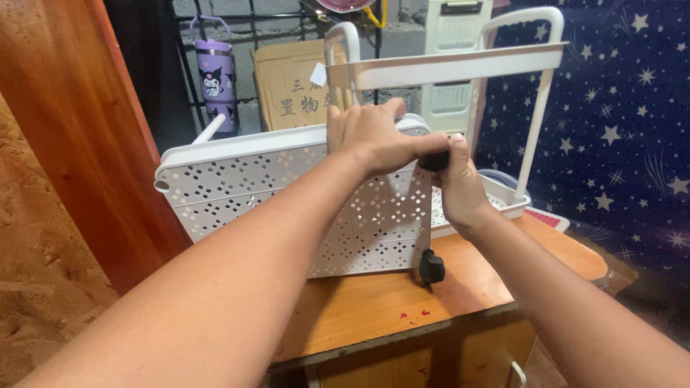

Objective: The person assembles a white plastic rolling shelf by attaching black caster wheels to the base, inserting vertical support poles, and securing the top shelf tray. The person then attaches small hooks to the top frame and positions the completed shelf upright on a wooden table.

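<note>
A person's two bare arms reached forward over a small wooden table, seen from a camera on their head. On the table stood a white plastic shelf tray, tipped up on its side so that its bottom panel, pierced with diamond-shaped holes, faced the viewer. The left hand lay over the tray's upper right corner, fingers curled around the rim and gripping it. Just to the right of the tray's corner, the right hand was closed around a small black caster wheel, pinching it against that upper corner, close beside the left hand's fingertips. A second black caster wheel sat already fitted at the tray's lower right corner, touching the table top. Behind the tray, to its right, rose more of the same white rack: a flat upper shelf on thin white posts, with another tray lower down resting on the table. To the left of the tray stood a tall panel of reddish-brown wood. Behind the tray, against a grey block wall, were a purple tumbler with a cartoon figure and a brown cardboard box. To the right of the tray hung a dark blue cloth printed with white stars.
</note>
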